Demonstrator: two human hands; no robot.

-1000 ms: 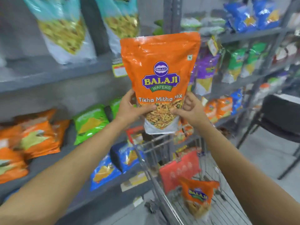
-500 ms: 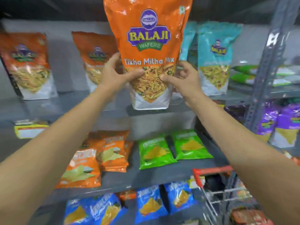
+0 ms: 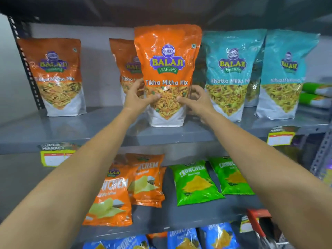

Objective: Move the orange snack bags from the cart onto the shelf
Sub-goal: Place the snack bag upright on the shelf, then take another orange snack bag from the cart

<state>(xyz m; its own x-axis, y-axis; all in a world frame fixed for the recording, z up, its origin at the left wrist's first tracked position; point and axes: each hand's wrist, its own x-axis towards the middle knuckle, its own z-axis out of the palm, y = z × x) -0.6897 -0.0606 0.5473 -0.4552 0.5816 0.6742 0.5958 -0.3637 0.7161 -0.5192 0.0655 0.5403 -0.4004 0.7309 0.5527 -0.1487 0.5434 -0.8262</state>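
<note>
An orange Tikha Mitha Mix snack bag [image 3: 168,56] stands upright on the grey upper shelf [image 3: 107,128], its white base resting on the shelf. My left hand [image 3: 138,97] grips its lower left side and my right hand [image 3: 195,98] grips its lower right side. Directly behind it stands a second orange bag [image 3: 124,62], partly hidden. A third orange bag [image 3: 57,76] stands farther left on the same shelf. Only the red handle of the cart [image 3: 255,221] shows at the bottom right.
Two teal Khatta Mitha bags [image 3: 231,72] stand just right of the held bag. The lower shelf holds flat orange Crunchem packs [image 3: 125,187] and green packs [image 3: 195,182]; blue packs [image 3: 185,238] lie below. A perforated upright post [image 3: 27,65] bounds the shelf's left end.
The bag went from above the cart up to the upper shelf and now rests on it, both hands still holding. My view turned from the cart toward the shelf.
</note>
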